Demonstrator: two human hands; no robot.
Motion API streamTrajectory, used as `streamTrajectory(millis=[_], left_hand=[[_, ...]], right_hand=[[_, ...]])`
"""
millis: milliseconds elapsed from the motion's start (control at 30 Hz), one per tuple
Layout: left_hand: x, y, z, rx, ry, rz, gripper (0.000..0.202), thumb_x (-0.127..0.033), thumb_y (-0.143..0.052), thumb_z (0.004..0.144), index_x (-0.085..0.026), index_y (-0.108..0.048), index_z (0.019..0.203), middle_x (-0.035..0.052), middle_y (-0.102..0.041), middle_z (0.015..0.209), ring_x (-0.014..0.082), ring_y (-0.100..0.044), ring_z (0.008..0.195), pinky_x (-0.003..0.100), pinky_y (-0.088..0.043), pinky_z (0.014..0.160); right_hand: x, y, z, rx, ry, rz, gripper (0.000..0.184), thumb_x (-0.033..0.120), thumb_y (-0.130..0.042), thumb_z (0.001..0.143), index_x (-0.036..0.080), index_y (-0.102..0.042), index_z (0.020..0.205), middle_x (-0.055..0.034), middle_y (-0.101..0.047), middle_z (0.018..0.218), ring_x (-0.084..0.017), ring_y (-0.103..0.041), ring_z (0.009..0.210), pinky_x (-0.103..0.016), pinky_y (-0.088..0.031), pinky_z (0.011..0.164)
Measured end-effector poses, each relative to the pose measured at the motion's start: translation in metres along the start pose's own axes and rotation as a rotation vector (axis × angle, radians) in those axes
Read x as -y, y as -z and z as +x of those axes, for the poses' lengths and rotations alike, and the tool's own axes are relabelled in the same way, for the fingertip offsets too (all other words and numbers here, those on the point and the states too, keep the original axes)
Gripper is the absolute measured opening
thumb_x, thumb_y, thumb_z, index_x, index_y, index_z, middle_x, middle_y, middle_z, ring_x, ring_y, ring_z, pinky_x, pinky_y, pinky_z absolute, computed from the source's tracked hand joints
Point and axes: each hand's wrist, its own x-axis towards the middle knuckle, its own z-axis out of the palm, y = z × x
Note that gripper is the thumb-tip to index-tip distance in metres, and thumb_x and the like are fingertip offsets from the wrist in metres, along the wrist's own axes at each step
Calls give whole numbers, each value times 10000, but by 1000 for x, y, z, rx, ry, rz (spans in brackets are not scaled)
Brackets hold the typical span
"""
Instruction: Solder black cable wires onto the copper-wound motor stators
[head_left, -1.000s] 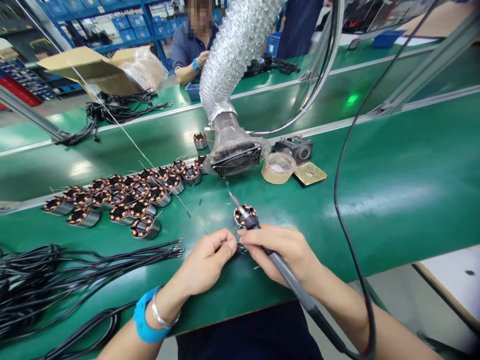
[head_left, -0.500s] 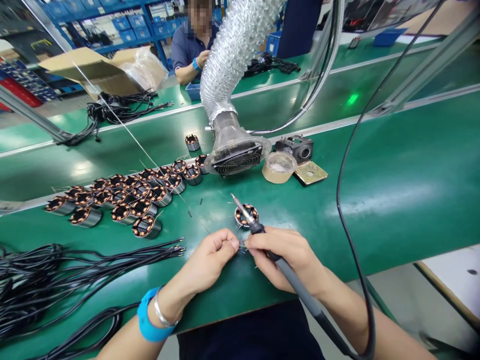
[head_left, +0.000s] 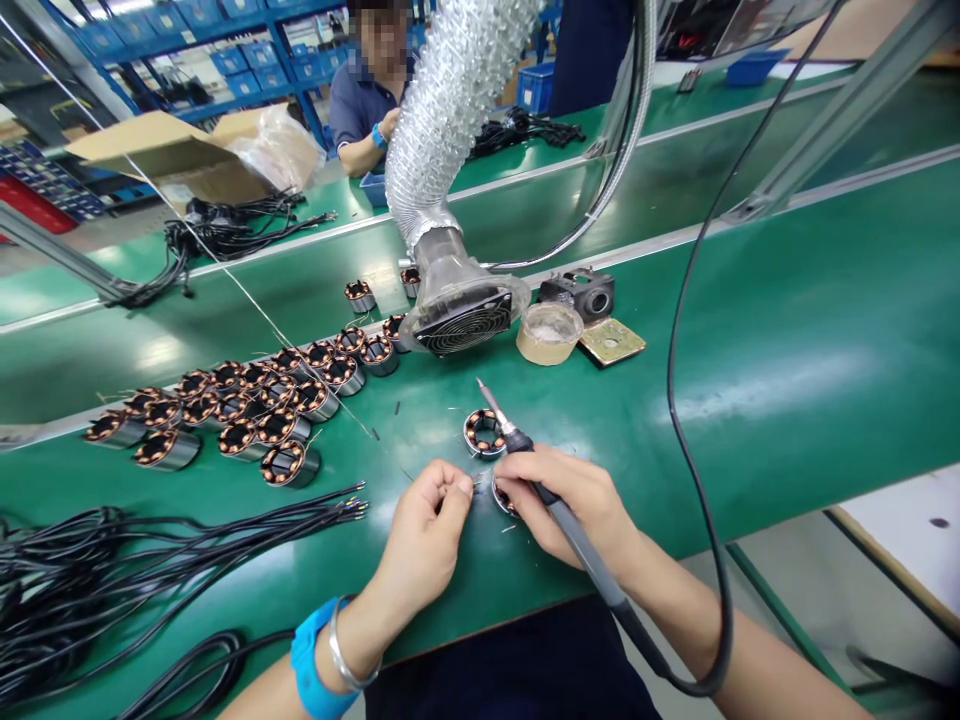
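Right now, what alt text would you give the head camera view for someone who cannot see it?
A person's right hand grips a soldering iron, tip raised, while the left hand pinches close beside it at a small copper-wound stator on a green bench. A second stator lies just beyond; more stators and black cables lie left, a fume extractor behind.

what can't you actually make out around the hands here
Head view, all three:
stator under the right hand: mostly covered by that hand.
what the left hand pinches: too small to tell.
soldering iron: its cable's far end leaves the top edge.
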Motion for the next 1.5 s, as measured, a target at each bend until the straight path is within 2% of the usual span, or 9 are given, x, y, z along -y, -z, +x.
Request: streamTrajectory(millis=[167,267,433,600,900,1167,1367,1500], left_hand=[[-5,-4,0,-42,-80,136,285,-411,-474,917,-186,-464,743,-73,-339,600,96,-301,560,218,-271,534],[-7,-4,0,-47,-87,195,291,-410,-460,923,-189,-459,733,-71,-339,600,101,-310,565,226,-271,540],[-9,-3,-1,-46,-92,240,300,-410,-450,932,-191,-458,727,-69,-333,597,104,-314,561,233,-262,539],[-9,-3,-1,-47,-87,253,302,-413,-455,932,-191,-463,727,-69,-332,595,105,-314,559,234,-259,537],[-10,-4,-1,-29,-86,258,304,-412,-446,941,-197,-452,727,-71,-321,591,107,-310,555,234,-257,534],[-11,-2,-1,-16,-95,255,294,-401,-446,944,-194,-468,736,-65,-356,592,110,-336,560,234,-271,544],[-11,-2,-2,-22,-100,269,291,-397,-449,944,-193,-472,737,-65,-345,603,111,-331,567,233,-274,549],[-11,-3,-2,-18,-94,266,298,-402,-450,938,-193,-465,726,-63,-344,601,113,-329,570,234,-276,553]], right_hand=[[12,18,-6,-17,-84,74,333,41,-558,892,225,-627,1162,-14,-700,882,-117,-648,702,-231,-540,658],[19,35,-11,-44,-173,141,375,128,-565,905,252,-617,1255,-12,-666,831,-140,-625,702,-267,-517,634],[21,49,-21,-157,-293,252,239,235,-570,888,247,-701,1086,-5,-593,727,-136,-516,595,-275,-399,525],[17,44,-25,-154,-364,264,131,234,-595,856,242,-674,960,3,-626,759,-129,-541,605,-251,-404,526],[18,42,-20,-125,-299,239,134,209,-580,829,204,-665,932,-15,-623,732,-137,-545,572,-267,-407,519],[34,45,-7,-50,-183,145,203,113,-535,781,194,-666,913,-23,-635,690,-144,-553,546,-281,-445,492],[39,41,-4,-72,-87,127,253,84,-511,755,182,-683,914,-32,-631,655,-146,-535,521,-293,-448,483],[39,44,-3,-107,-101,136,262,92,-516,752,193,-683,927,-28,-631,657,-149,-537,517,-304,-456,493]])
